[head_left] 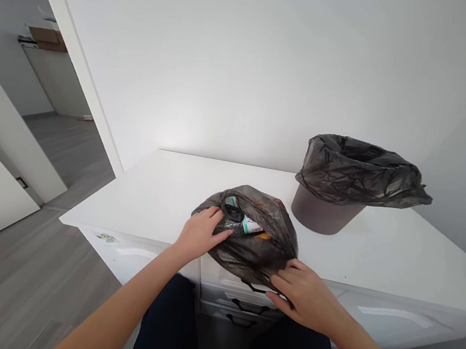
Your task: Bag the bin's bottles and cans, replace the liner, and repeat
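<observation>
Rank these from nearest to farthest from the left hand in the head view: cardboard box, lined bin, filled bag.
1. Filled bag: at the front of the white counter, touching the left hand.
2. Lined bin: on the counter, right of the bag.
3. Cardboard box: far left, in the background.

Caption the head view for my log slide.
Both hands grip the open, filled black bag at the counter's front edge, left of a lined bin.
</observation>
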The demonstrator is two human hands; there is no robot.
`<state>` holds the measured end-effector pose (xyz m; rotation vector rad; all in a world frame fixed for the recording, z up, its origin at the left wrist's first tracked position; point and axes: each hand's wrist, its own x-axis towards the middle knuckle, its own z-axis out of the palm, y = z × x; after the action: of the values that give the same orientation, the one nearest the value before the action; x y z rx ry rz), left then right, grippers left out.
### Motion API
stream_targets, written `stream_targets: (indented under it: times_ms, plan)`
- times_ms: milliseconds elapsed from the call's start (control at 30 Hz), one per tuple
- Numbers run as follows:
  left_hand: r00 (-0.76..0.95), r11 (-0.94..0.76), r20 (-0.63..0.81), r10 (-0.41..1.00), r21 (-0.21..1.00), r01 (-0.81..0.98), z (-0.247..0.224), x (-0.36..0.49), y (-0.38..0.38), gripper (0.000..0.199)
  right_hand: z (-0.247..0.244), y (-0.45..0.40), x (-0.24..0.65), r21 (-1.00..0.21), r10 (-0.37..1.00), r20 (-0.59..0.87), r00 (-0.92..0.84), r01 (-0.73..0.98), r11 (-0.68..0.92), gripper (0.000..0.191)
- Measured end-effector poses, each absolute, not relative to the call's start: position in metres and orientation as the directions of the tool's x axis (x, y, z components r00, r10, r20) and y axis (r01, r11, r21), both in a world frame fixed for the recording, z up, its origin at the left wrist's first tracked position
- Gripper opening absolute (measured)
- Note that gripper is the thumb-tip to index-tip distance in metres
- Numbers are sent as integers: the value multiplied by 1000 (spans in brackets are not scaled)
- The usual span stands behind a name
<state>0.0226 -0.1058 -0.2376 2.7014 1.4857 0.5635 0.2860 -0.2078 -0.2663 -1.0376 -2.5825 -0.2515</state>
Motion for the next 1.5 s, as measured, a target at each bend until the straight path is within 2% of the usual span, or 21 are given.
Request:
stream_targets:
  times_ms: [100,267,367,433,500,567,767,900,1000,1067,1133,1200,1267,1333,1433,1500]
  plan:
    - [468,-510,228,854,181,841,-242,22,-103,36,-285,-215,292,-52,699,307,-646,722,690,22]
    - [438,-467,177,881,184,865,-247,20,-101,44,-294,-229,300,-319,792,314,-524,728,607,21]
    - [426,-462,201,882,193,866,-247,20,-101,46,-292,-233,298,-424,815,430,-388,710,562,19]
    - [423,-473,237,874,218,854,-246,21,-101,49,-285,-228,291,-447,786,550,-281,696,562,20]
    - [412,-485,286,865,266,833,-242,23,-102,55,-273,-215,279,-418,745,617,-252,698,582,26]
    - [393,-493,325,860,335,803,-236,25,-101,60,-255,-196,266,-345,740,583,-334,724,598,31]
    - [277,-484,423,863,531,696,-195,7,-93,58,-206,-148,257,-124,780,242,-578,779,615,34]
    - [136,-452,464,876,688,568,-163,-11,-89,57,-212,-135,265,-82,748,201,-633,750,656,47]
    - [80,-405,408,909,824,397,-150,-17,-91,55,-231,-126,266,-24,768,202,-608,781,624,50]
    - [59,-356,353,934,895,271,-149,-17,-94,56,-240,-122,265,-36,777,231,-585,793,608,47]
    - [40,-321,319,947,940,116,-151,-18,-94,53,-241,-120,265,-105,777,280,-564,787,609,44]
    - [18,-296,298,954,953,-67,-154,-19,-91,50,-236,-120,266,-229,775,339,-533,753,617,43]
    - [-5,-269,275,961,935,-229,-156,-23,-86,47,-227,-120,269,-416,792,425,-438,683,601,43]
    - [-34,-257,261,965,908,-331,-155,-29,-80,44,-219,-119,273,-634,837,496,-233,561,532,44]
    - [-114,-288,265,958,862,-417,-150,-40,-73,36,-213,-114,280,-890,899,411,152,280,360,49]
    - [-170,-310,260,951,827,-468,-147,-49,-71,32,-210,-111,284,-958,916,288,278,83,276,53]
